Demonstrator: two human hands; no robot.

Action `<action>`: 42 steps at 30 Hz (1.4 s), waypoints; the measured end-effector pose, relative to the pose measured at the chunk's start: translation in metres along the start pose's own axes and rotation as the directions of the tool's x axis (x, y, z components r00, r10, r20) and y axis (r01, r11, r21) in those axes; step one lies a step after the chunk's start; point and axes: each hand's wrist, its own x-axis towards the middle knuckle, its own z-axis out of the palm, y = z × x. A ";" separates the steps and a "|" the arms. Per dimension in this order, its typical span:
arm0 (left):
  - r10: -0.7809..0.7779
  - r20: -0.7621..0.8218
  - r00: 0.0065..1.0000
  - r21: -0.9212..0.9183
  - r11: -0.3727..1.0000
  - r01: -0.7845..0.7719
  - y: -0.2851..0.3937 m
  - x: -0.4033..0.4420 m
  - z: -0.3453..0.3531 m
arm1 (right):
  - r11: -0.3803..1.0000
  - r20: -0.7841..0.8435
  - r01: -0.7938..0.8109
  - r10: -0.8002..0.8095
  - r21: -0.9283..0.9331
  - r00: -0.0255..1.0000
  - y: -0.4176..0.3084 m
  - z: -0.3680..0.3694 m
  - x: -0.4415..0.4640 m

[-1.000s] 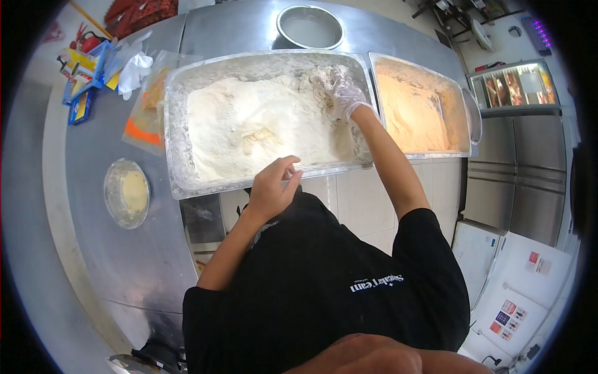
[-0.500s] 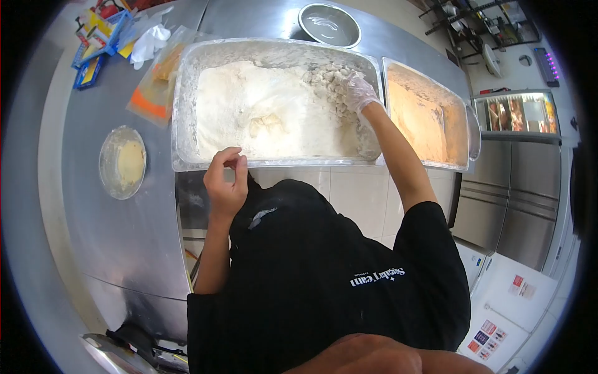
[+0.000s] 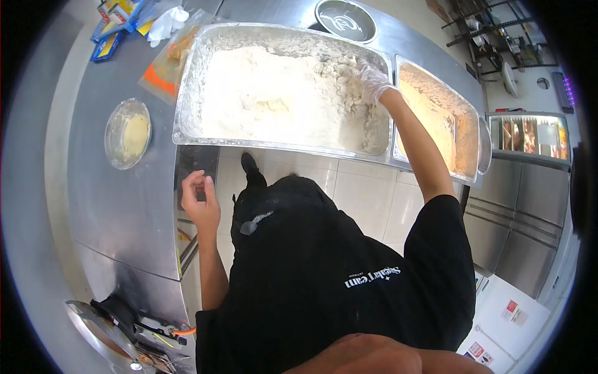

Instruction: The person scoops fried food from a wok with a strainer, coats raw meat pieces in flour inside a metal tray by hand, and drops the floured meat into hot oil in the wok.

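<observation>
A large metal tray [image 3: 180,106] holds white flour [image 3: 243,81], with a heap of flour-coated pieces [image 3: 336,81] at its right end. My right hand [image 3: 372,81], in a clear plastic glove, reaches over the tray's right side onto these pieces. Its fingertips blend into the floury heap, so their grip is hidden. Bare and holding nothing, my left hand [image 3: 201,196] hangs in front of the tray, beside the table edge. Its fingers are loosely curled, with the thumb apart. A paler lump [image 3: 272,106] lies in the middle of the flour.
A second tray [image 3: 471,134] with orange-tan powder adjoins on the right. Behind stands a round metal bowl [image 3: 346,22]. On the left are a clear bowl of pale batter [image 3: 128,134], an orange-striped plastic bag [image 3: 160,81], a white glove [image 3: 167,26] and a blue basket [image 3: 118,15].
My left hand has drawn back from the tray's front rim, towards my body. My right hand stays at the coated pieces. The whole view has shifted slightly.
</observation>
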 end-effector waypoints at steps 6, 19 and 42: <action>-0.035 -0.027 0.999 0.053 0.998 0.036 0.008 -0.046 0.011 | 0.747 0.234 0.352 -0.264 -0.564 0.936 -0.066 -0.040 -0.064; 0.055 0.001 0.998 0.048 0.997 -0.055 0.010 -0.072 0.035 | 0.982 -0.136 0.149 -0.165 -0.117 0.977 -0.056 -0.036 -0.050; -0.170 0.105 0.980 0.090 0.983 0.161 -0.011 -0.101 0.045 | 0.985 -0.082 0.039 -0.053 -0.167 0.995 -0.053 0.000 -0.002</action>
